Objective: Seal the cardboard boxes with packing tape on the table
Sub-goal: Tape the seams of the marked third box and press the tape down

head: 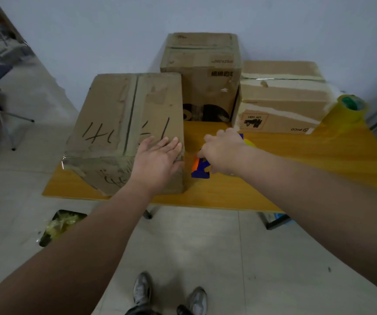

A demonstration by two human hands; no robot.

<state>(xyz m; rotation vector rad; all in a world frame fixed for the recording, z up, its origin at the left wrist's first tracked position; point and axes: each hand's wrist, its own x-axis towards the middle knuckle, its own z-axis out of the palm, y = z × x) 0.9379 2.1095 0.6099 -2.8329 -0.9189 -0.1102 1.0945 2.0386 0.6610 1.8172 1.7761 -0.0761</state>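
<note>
Left hand (158, 155) flat on box (123, 123), holding nothing. Right hand (222, 151) curled over blue-orange dispenser (200, 175) beneath it, grip unclear; I'd grab firmly before lifting.

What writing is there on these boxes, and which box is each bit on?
"PICO": front of the right box, printed upside down.
"UN" plus digits too blurred to read: label on the same box.
Black handwriting on the left box: not legible.
Printed characters on the middle box: too blurred.
</note>
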